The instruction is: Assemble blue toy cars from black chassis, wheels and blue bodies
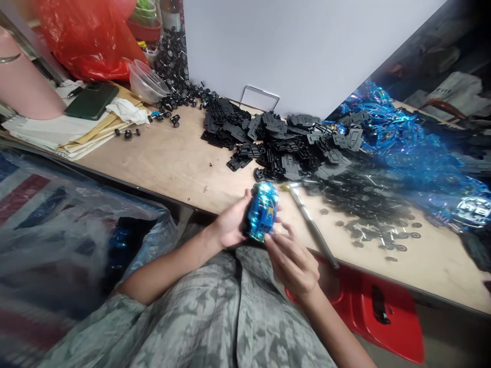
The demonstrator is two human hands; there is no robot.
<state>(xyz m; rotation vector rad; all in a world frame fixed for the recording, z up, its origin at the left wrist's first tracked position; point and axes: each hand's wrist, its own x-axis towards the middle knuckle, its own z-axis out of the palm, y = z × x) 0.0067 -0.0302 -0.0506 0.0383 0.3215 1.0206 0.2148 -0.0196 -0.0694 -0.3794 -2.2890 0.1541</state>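
My left hand [230,223] cradles a shiny blue toy car body [263,211] in its palm and fingers, over the table's near edge. My right hand [292,261] is at the car's near right side, with its fingertips at the car's lower edge. Whether those fingers grip the car is hard to tell. A slim metal-shafted hand tool [311,226] lies on the wooden tabletop [184,168] just to the right of the car. Its tip points towards the black parts.
Black plastic car chassis [270,145] lie heaped behind the car. Loose wheels and axles [368,204] spread to the right, beside shiny blue car shells [406,148]. A co-worker's arm [23,76] is at the upper left, near a green phone [91,100]. A red stool [370,306] stands below the table's edge.
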